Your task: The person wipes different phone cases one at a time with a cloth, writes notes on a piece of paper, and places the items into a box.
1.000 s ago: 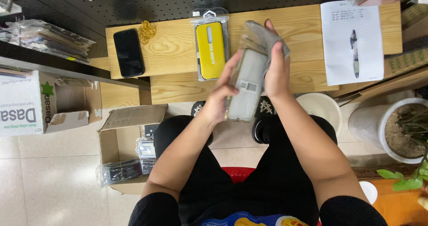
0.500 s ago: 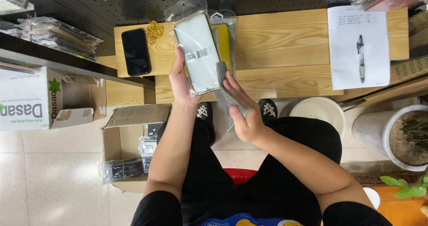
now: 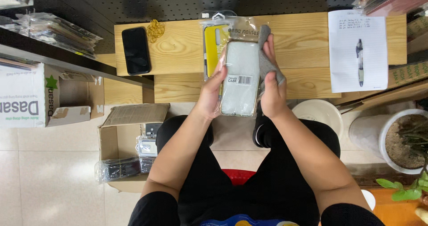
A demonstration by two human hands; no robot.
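Clear phone case in a plastic sleeve [image 3: 240, 79], held upright above the lap in front of the wooden bench [image 3: 178, 52], flat face toward the camera so its surface is reachable. Left hand [image 3: 210, 92] clamps its left edge. Right hand [image 3: 271, 90] pinches a grey cloth [image 3: 266, 59] against its right edge. A packaged yellow case [image 3: 213, 43] lies on the bench behind it; black phone [image 3: 136, 50] well to the left.

Glossy clear plastic sleeve [image 3: 240, 77] around a pale matt case, soft grey cloth [image 3: 269, 61] with rough weave, smooth light wood bench [image 3: 178, 52], glossy black phone [image 3: 136, 50], matt brown cardboard box [image 3: 129, 123]
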